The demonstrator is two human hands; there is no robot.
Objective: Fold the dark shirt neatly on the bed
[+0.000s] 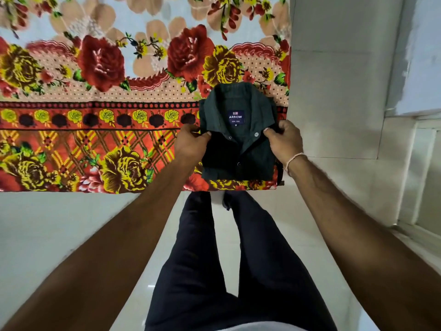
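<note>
I am pinching the folded dark shirt by its shoulders, left hand and right hand both gripping closed, near the bed corner.

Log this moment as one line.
shirt: folded, collar up, on bed corner | left hand: gripping shirt edge | right hand: gripping shirt edge

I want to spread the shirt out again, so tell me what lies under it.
The folded dark shirt rests on the floral bedspread near the bed's corner, held at both sides by the left hand and right hand. Anything beneath the shirt itself is covered.
</note>
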